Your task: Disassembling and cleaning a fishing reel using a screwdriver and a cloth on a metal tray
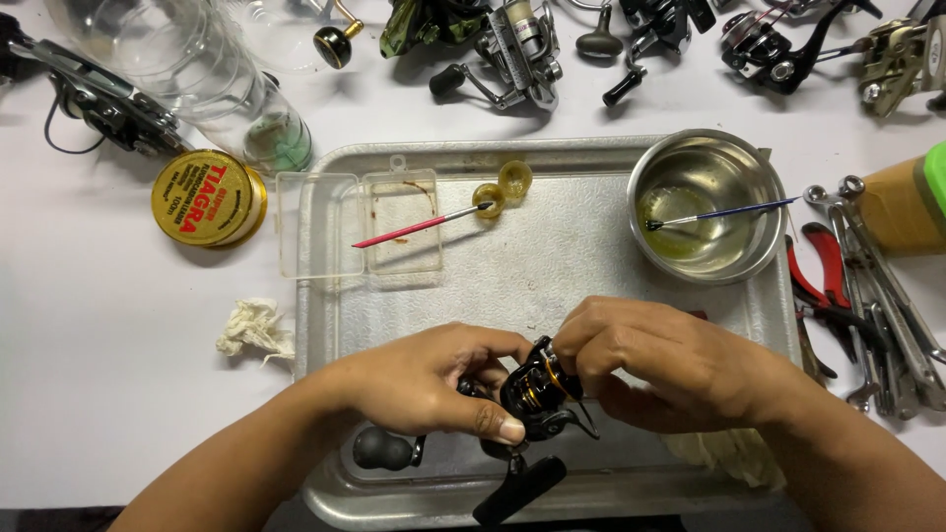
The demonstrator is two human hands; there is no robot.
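A black and gold spinning fishing reel [532,389] is held over the near part of a metal tray [572,266]. My left hand [434,379] grips the reel's body from the left, thumb underneath. My right hand [660,360] closes on the reel's top from the right, fingertips on the gold-trimmed spool. The reel's black handle knob [382,449] sticks out to the left and its foot [517,490] points toward me.
On the tray lie an open clear plastic box [360,225], a red-handled brush [419,227], a small yellow grease pot [501,189] and a steel bowl [708,207] with oil and a blue brush. Pliers and wrenches [867,296] lie right; a yellow tin [207,197], crumpled tissue [254,328] left; other reels at the back.
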